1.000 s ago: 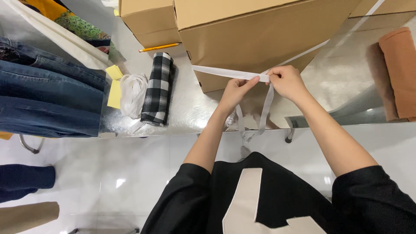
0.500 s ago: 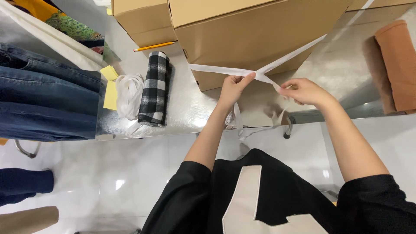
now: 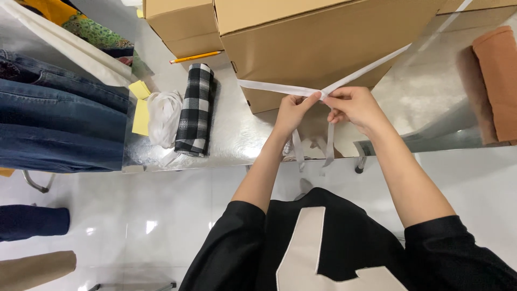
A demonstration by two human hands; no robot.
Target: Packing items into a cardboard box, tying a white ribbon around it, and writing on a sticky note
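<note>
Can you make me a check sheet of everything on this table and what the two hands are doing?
Surface: shiny silver metal table, reflective.
Job's things: flat white ribbon strap crossing the big brown cardboard box; two loose ends hang down below the hands.
Clutter: rolled black-and-white checked cloth, bunched white cloth, yellow paper notes, yellow pencil, smaller brown cardboard box, rolled tan cloth.
Grippers: left hand and right hand pinch the strap where it crosses.
Cables: nothing seen.
Surroundings: folded blue jeans at left, glossy white floor.
</note>
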